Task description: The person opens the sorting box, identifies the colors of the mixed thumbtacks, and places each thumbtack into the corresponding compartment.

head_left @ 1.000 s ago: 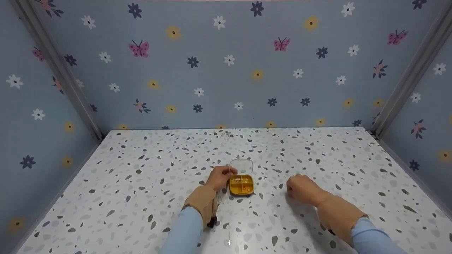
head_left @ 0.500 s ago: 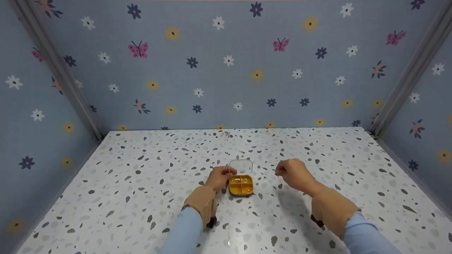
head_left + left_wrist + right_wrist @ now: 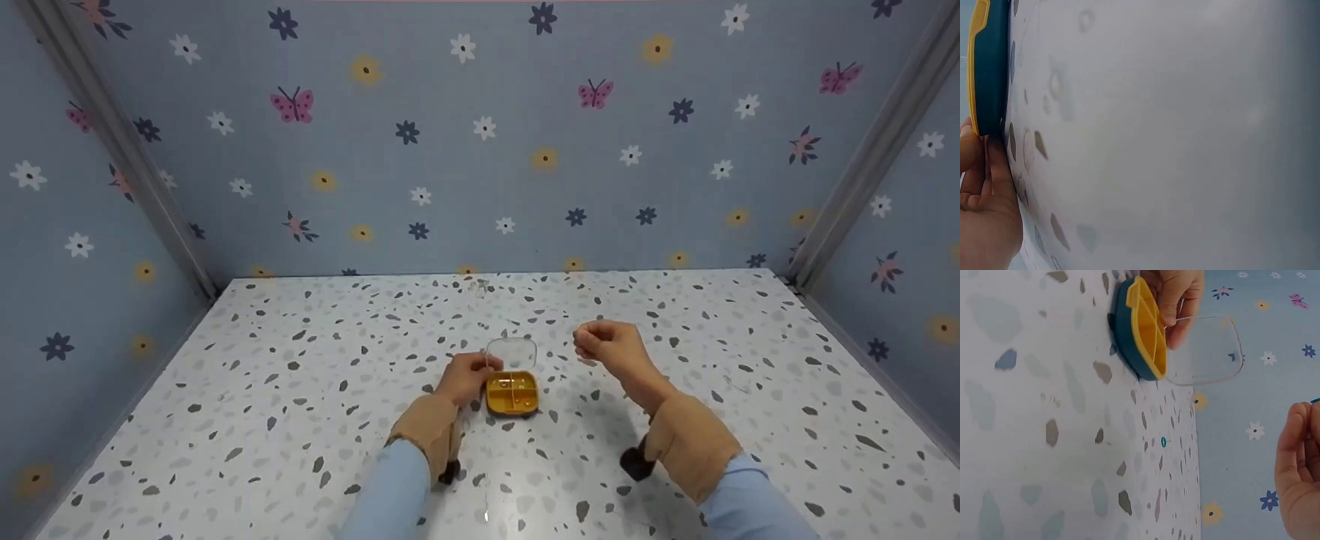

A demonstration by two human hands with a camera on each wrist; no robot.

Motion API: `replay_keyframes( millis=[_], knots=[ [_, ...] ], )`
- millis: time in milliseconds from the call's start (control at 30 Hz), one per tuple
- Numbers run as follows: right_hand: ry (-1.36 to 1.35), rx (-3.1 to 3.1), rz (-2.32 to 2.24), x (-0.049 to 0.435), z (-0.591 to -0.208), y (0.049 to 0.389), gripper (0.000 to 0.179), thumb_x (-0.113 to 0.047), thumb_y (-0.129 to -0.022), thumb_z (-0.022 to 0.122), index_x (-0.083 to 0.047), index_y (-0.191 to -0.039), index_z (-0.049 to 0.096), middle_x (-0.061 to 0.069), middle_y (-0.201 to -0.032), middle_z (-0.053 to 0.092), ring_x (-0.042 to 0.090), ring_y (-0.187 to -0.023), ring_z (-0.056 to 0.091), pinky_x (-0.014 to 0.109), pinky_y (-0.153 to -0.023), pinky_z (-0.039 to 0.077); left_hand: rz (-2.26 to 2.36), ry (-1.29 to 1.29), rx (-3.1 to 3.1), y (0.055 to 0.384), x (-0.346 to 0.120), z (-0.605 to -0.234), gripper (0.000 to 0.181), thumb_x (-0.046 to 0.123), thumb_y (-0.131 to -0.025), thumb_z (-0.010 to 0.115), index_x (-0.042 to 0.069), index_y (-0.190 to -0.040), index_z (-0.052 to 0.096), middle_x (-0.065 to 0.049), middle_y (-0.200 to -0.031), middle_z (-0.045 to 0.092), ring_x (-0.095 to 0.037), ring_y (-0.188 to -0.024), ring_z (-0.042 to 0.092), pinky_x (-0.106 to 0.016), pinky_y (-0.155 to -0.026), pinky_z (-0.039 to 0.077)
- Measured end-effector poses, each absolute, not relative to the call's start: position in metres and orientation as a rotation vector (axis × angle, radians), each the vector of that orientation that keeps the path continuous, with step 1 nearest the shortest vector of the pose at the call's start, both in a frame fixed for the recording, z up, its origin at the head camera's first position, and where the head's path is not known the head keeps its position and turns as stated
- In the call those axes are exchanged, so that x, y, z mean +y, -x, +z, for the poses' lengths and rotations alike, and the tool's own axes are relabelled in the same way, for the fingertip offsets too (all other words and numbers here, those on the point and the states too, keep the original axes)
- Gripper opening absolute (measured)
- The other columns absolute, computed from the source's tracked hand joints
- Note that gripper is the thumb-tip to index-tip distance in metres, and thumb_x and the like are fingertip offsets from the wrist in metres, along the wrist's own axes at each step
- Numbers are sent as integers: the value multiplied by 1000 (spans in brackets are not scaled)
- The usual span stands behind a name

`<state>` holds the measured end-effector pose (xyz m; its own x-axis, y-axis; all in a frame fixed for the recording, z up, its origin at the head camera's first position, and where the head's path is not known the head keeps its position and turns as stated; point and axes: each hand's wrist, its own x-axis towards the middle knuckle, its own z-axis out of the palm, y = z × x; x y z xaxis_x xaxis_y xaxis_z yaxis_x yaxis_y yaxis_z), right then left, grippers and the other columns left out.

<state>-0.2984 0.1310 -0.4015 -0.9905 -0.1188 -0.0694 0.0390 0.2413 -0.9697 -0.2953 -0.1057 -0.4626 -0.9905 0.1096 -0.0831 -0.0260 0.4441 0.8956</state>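
Observation:
A small pill box (image 3: 512, 393) with a yellow four-part tray, a dark teal body and a raised clear lid (image 3: 512, 353) sits on the speckled table. Tiny orange-looking pieces show in some compartments, too small to identify. My left hand (image 3: 463, 377) grips the box's left side, its thumb at the rim, as the left wrist view shows of the box's teal wall (image 3: 991, 73). To the right, my right hand (image 3: 611, 346) is raised above the table, fingers curled. Its fingertips pinch a small teal piece (image 3: 1315, 400), mostly cut off by the right wrist view's edge.
A tiny teal ring (image 3: 1163, 442) lies on the table near the box in the right wrist view. Flower-patterned panels (image 3: 480, 150) enclose the table (image 3: 300, 450) at the back and both sides.
My right hand has risen from the table and moved left and farther back, its wrist turning. My left hand keeps its grip on the box, which stays in place with the lid up.

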Motion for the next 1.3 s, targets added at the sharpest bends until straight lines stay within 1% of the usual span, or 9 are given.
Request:
replay_keyframes(
  millis=[100, 200, 367, 500, 633, 733, 933, 1100, 1300],
  knots=[
    [0, 2208, -1989, 129, -402, 299, 16, -11, -92, 53, 2, -101, 57, 2, -83, 57, 10, -75, 57, 29, -80, 50, 1574, -84, 2568, 297, -105, -463, 23, 2, -93, 47, 3, -106, 65, -12, -109, 64, -21, -104, 56, -34, -91, 45],
    [7, 2060, -2099, 126, -403, 298, 18, -10, -93, 52, 5, -104, 53, 3, -84, 55, 11, -75, 54, 24, -76, 48, 1564, -89, 2575, 298, -104, -464, 22, 3, -93, 47, 3, -106, 65, -12, -109, 64, -22, -104, 56, -35, -92, 45],
    [67, 1835, -2222, 119, -407, 296, 10, -8, -94, 47, 0, -95, 52, 5, -85, 51, 12, -74, 50, 23, -76, 46, 1571, -110, 2582, 297, -107, -464, 22, 2, -92, 48, 2, -106, 65, -13, -109, 64, -23, -103, 57, -34, -89, 46],
    [77, 1614, -2315, 114, -410, 293, 15, -6, -96, 42, -4, -86, 53, 4, -85, 49, 11, -73, 50, 19, -73, 47, 1578, -96, 2576, 296, -108, -465, 22, 2, -92, 48, 2, -106, 65, -12, -109, 64, -21, -101, 57, -33, -88, 47],
    [81, 1310, -2392, 111, -414, 291, 14, -3, -97, 35, -3, -92, 48, 3, -85, 50, 9, -74, 52, 15, -70, 47, 1576, -111, 2580, 294, -108, -466, 22, 2, -92, 47, 1, -106, 65, -13, -109, 64, -22, -102, 57, -35, -90, 46],
    [73, 1136, -2426, 110, -416, 289, 12, -2, -97, 33, -4, -95, 45, 4, -85, 51, 9, -74, 53, 15, -70, 46, 1566, -137, 2593, 291, -108, -465, 22, 1, -92, 47, 0, -106, 64, -14, -109, 64, -23, -103, 57, -36, -91, 46],
    [144, 953, -2468, 112, -424, 288, 16, -4, -97, 35, -6, -88, 48, 4, -83, 50, 10, -75, 52, 17, -71, 45, 1565, -106, 2580, 291, -108, -463, 23, 2, -93, 47, 2, -107, 65, -12, -109, 63, -21, -102, 56, -36, -92, 45],
    [268, 833, -2463, 113, -430, 288, 15, -2, -96, 39, -6, -86, 49, 3, -81, 50, 11, -75, 53, 17, -72, 45, 1575, -68, 2567, 292, -107, -461, 23, 2, -93, 47, 4, -107, 65, -11, -110, 63, -21, -103, 56, -36, -93, 45],
    [352, 772, -2448, 115, -434, 288, 17, -1, -97, 35, -6, -87, 47, 3, -81, 51, 11, -75, 51, 17, -72, 45, 1587, -29, 2548, 293, -106, -462, 23, 3, -93, 47, 4, -107, 65, -11, -111, 63, -21, -105, 56, -36, -94, 44]
  ],
)
